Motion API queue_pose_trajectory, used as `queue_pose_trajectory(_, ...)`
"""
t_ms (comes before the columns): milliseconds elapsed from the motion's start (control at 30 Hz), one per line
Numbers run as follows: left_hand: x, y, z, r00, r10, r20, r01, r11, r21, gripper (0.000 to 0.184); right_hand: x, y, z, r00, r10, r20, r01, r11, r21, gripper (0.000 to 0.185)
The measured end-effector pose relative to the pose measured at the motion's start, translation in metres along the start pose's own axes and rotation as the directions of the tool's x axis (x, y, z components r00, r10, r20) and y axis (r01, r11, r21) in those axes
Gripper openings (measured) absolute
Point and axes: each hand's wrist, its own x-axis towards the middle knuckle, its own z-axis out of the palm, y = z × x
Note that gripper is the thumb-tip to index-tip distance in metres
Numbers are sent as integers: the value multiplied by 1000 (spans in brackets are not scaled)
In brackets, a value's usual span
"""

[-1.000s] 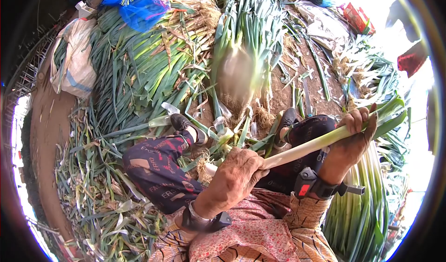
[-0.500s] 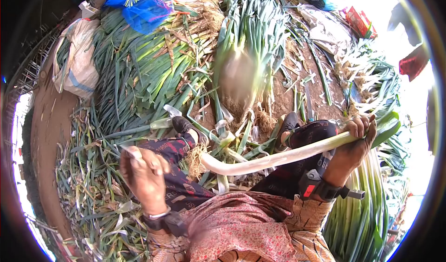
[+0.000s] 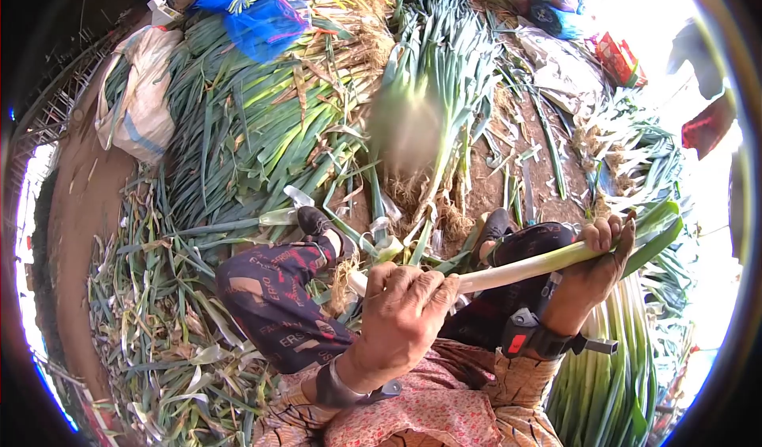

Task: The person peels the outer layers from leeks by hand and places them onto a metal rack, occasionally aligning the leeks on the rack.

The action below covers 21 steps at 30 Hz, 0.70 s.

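Observation:
A leek (image 3: 516, 272) lies slantwise across my lap, its roots to the left and its green leaves to the right. Near the leaf end, my right hand (image 3: 599, 260) is closed around it. My left hand (image 3: 401, 316) has its fingers curled over the white shaft close to the roots, and it hides part of that shaft. Below my right forearm, a bundle of leeks (image 3: 607, 360) rests beside my thigh with its leaves toward me.
Leafy leeks (image 3: 254, 122) form a big heap ahead on the left, and another bunch (image 3: 444, 82) lies ahead. Trimmed leaves (image 3: 175, 320) litter the ground at left. A white sack (image 3: 143, 106) and blue net bag (image 3: 270, 26) stand farther back. More leeks (image 3: 627, 157) are at right.
My left hand has moved right and down from the air beside the leek onto its white shaft. My right hand still holds the leaf end, nearly in place. The view has shifted slightly.

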Motion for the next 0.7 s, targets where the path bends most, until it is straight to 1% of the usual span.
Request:
queue_pose_trajectory(33,3,1,-2,999,-1,35,1,1000,6,26,-2,0,2,999,-6,35,7,1000,-15,20)
queue_pose_trajectory(133,7,4,-2,997,-16,69,13,999,40,24,-4,2,7,998,-11,57,12,1000,-7,20)
queue_pose_trajectory(233,6,1,4,1000,14,24,-16,998,55,18,-5,0,8,999,-13,39,13,1000,2,19)
queue_pose_trajectory(333,0,-5,12,996,-67,-66,62,995,-73,13,-6,1,8,999,-36,28,37,999,-23,17)
queue_pose_trajectory(367,1,-9,7,990,-114,-77,101,982,-161,10,-5,0,7,999,-33,16,34,999,-17,16)
queue_pose_trajectory(400,-2,-14,0,979,-196,-49,168,926,-339,8,-3,-1,5,999,-32,5,32,999,-11,16)
queue_pose_trajectory(433,-10,-18,-7,918,-395,31,329,715,-617,8,-2,-2,3,1000,-28,-6,28,1000,-4,15)
queue_pose_trajectory(467,-17,-21,-14,822,-545,167,430,399,-810,9,0,-3,1,1000,-23,-2,23,1000,-8,14)
queue_pose_trajectory(500,-19,-29,-16,799,-587,128,321,237,-917,11,1,-4,-3,1000,-19,5,19,1000,-10,14)
queue_pose_trajectory(533,-23,-40,-17,768,-633,97,184,73,-980,13,2,-4,-6,1000,-12,13,12,1000,-12,13)
queue_pose_trajectory(567,-29,-53,-23,731,-660,176,47,-209,-977,15,2,-4,-9,1000,-18,-15,18,1000,-18,13)
queue_pose_trajectory(600,-38,-68,-31,706,-658,261,-106,-463,-880,16,3,-5,-11,1000,-21,-3,21,999,-25,14)
queue_pose_trajectory(633,-43,-83,-41,782,-576,239,-197,-591,-782,17,3,-6,-12,1000,-23,8,23,999,-32,14)
queue_pose_trajectory(667,-49,-93,-51,788,-590,177,-232,-551,-801,17,4,-7,-13,999,-21,25,22,999,-35,14)
queue_pose_trajectory(700,-50,-92,-54,669,-732,128,114,-69,-991,19,4,-7,-16,999,-41,18,41,998,-38,13)
